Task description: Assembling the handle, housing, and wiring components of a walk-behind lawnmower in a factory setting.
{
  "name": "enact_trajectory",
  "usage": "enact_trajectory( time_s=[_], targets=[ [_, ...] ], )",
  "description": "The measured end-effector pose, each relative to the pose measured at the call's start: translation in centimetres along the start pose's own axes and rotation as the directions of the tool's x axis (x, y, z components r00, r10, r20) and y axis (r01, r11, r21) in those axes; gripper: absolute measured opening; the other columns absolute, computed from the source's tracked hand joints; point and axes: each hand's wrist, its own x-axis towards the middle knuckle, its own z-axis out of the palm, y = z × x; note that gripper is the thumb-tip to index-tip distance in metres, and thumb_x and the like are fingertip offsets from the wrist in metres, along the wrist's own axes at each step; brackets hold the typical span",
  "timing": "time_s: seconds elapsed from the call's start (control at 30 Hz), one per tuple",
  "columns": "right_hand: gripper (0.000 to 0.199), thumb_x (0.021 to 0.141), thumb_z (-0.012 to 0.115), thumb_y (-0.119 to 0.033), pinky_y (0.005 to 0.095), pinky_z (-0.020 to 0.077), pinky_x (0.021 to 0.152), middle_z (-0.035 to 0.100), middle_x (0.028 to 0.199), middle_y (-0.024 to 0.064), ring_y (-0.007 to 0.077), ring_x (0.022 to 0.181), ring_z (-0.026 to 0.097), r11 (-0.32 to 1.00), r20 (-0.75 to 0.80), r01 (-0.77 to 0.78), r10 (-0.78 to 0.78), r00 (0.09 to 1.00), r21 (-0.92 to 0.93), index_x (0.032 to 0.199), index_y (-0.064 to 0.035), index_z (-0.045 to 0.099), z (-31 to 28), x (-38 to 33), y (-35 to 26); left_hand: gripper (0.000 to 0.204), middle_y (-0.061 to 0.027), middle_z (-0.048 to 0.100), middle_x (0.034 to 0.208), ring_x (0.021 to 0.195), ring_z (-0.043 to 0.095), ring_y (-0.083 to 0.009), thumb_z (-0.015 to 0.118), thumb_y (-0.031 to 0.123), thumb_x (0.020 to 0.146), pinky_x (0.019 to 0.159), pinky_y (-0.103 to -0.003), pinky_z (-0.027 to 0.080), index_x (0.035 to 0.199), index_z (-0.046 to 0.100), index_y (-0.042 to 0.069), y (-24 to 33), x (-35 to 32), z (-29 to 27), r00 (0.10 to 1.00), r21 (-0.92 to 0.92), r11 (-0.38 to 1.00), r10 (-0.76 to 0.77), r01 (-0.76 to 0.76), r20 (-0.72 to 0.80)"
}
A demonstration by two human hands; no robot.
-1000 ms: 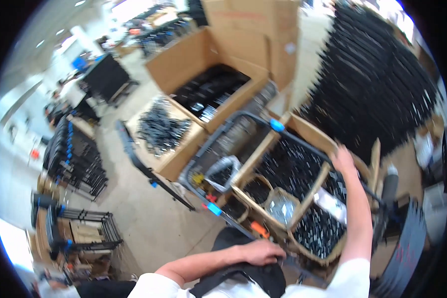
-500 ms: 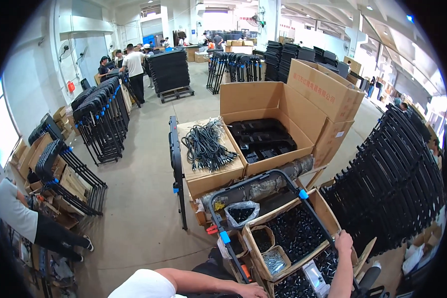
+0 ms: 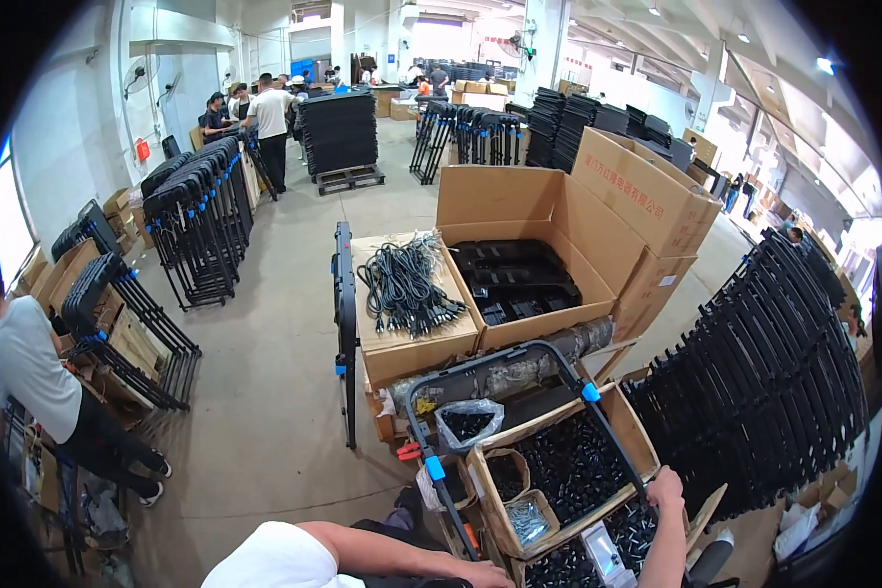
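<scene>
A black U-shaped tubular frame (image 3: 500, 355) with blue clips stands tilted over the parts boxes in front of me. My right hand (image 3: 665, 486) is closed round its right leg. At the lower edge my left hand (image 3: 486, 574) is closed at the lower end of the left leg, its fingers partly hidden. Beneath the frame, a cardboard box (image 3: 641, 431) holds many small black parts, with a smaller box of silver screws (image 3: 529, 521) inside it. A white-and-grey device (image 3: 606, 555) lies on more black parts near my right forearm.
Coiled black cables (image 3: 412, 284) lie on a carton beyond the frame. An open carton (image 3: 500, 196) holds black moulded parts. Stacked black frames (image 3: 755, 382) rise at the right. At the left, a person (image 3: 39, 363) stands near leaning folded frames (image 3: 132, 323).
The frame and both hands appear slightly further left and lower or level, as the whole view has shifted a little. My grip looks unchanged. The person at the left stands more upright.
</scene>
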Motion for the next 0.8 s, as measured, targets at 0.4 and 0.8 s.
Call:
enact_trajectory(
  time_s=[0.4, 0.8],
  targets=[
    [0.050, 0.092, 0.067, -0.043, 0.0471, 0.0571, 0.098, 0.073, 0.119, 0.0268, 0.0390, 0.114, 0.071, 0.988, -0.074, -0.136, 0.131, 0.989, -0.067, 0.111, 0.0026, 0.074, 0.5, 1.1, 0.2, 0.031, -0.0171, 0.072, 0.106, 0.095, 0.066, -0.0422, 0.065, 0.032, 0.096, 0.077, -0.057, 0.051, 0.123, 0.069, 0.019, 1.5, 0.1, -3.4, 0.986, 0.080, 0.996, 0.034, -0.047, 0.160],
    [0.051, 0.094, 0.063, -0.047, 0.0460, 0.0589, 0.096, 0.076, 0.112, 0.0229, 0.0386, 0.109, 0.074, 0.982, -0.156, -0.176, 0.164, 0.974, -0.069, 0.104, 0.0017, 0.077, 1.5, 1.4, -1.1, 0.040, -0.0159, 0.074, 0.113, 0.102, 0.069, -0.0396, 0.065, 0.046, 0.102, 0.085, -0.049, 0.055, 0.132, 0.067, 0.020, 1.7, 0.9, -3.6, 0.964, -0.023, 0.997, 0.081, -0.078, 0.254]
  ],
)
